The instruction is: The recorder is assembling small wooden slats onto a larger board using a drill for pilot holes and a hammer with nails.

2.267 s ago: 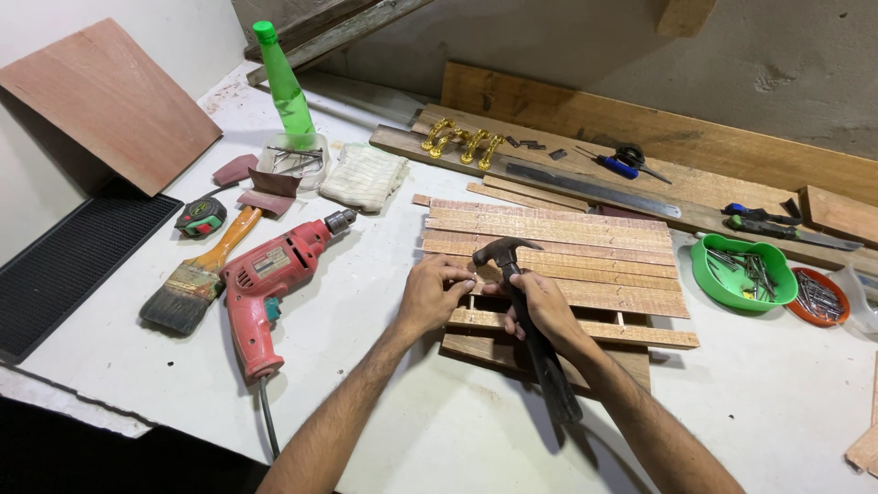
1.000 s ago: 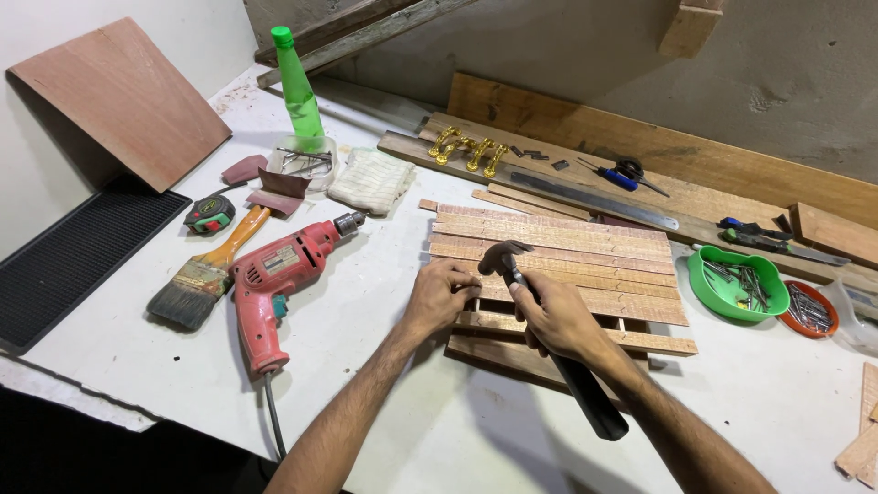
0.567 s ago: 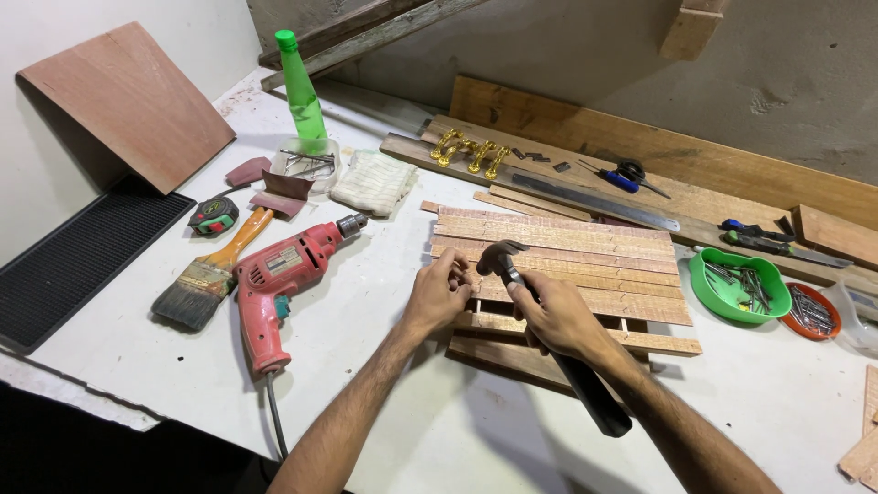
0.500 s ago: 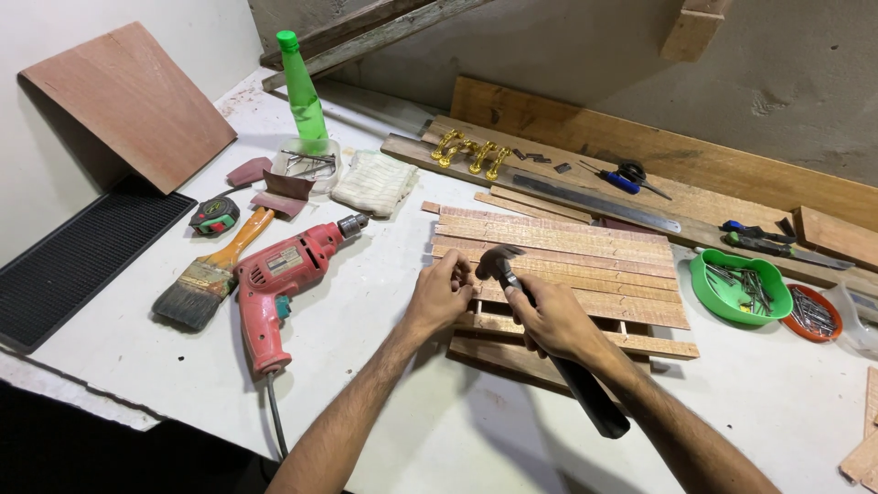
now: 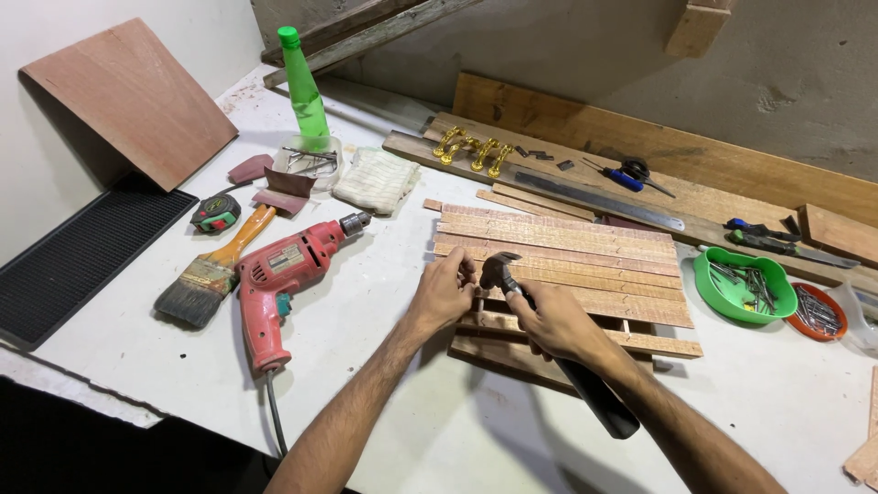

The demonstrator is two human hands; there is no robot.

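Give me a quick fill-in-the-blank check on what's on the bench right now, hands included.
1. The right hand grips a ____ by its black handle, close under the head.
2. The left hand rests on the ____ slats beside the tool's head.
3. The red power drill lies to the ____ of the left hand.
4. The bowl holding nails at the right is ____ in colour.

Missing words: hammer; wooden; left; green
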